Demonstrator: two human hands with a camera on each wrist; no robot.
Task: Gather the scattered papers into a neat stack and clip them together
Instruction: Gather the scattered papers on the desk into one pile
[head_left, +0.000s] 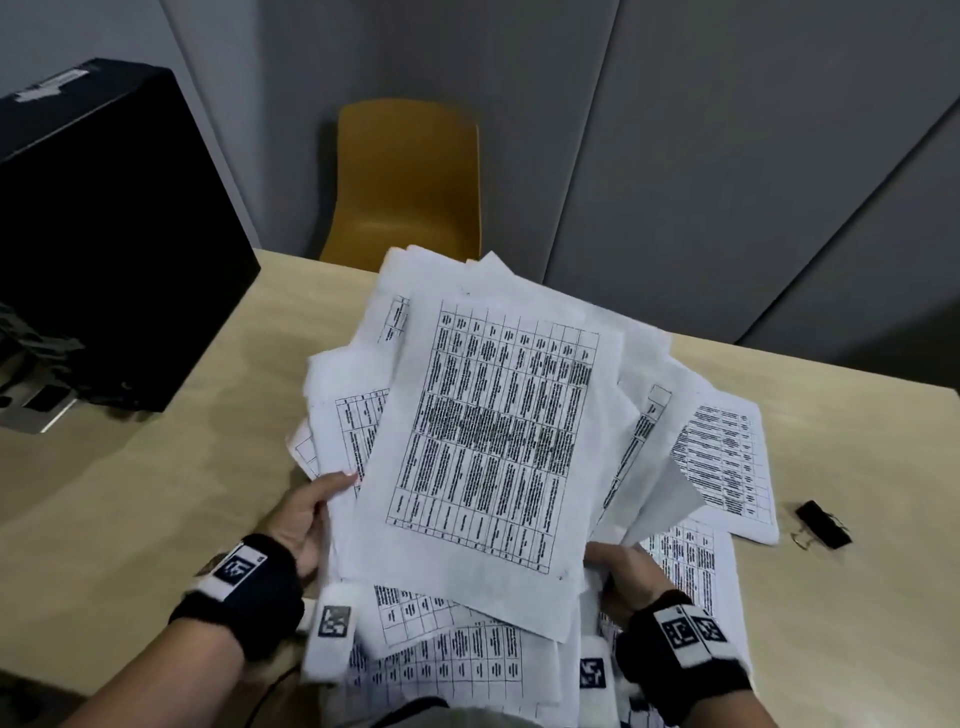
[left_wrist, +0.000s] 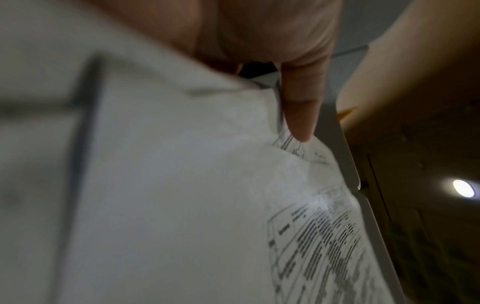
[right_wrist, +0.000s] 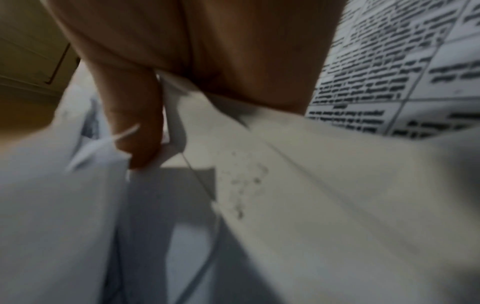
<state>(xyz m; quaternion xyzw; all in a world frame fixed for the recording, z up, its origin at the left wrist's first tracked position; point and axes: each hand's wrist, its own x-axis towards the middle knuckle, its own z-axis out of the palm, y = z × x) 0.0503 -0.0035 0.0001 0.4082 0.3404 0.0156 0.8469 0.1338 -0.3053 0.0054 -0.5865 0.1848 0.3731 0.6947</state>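
A loose, fanned bundle of printed table sheets (head_left: 498, 426) is lifted off the beige table (head_left: 156, 493), tilted up toward me. My left hand (head_left: 311, 514) grips its left edge, thumb on top. My right hand (head_left: 623, 571) grips the lower right corner; the sheets hide most of its fingers. Up close the left wrist view shows a finger (left_wrist: 301, 115) lying on the paper (left_wrist: 182, 185), and the right wrist view shows a thumb (right_wrist: 137, 127) pressed on the sheets (right_wrist: 311, 185). More sheets (head_left: 727, 457) lie flat on the table. A black binder clip (head_left: 823, 524) lies to the right.
A black box-like device (head_left: 104, 234) stands on the table's left side with cables beside it. A mustard-yellow chair (head_left: 405, 176) sits behind the table's far edge. Grey wall panels rise behind.
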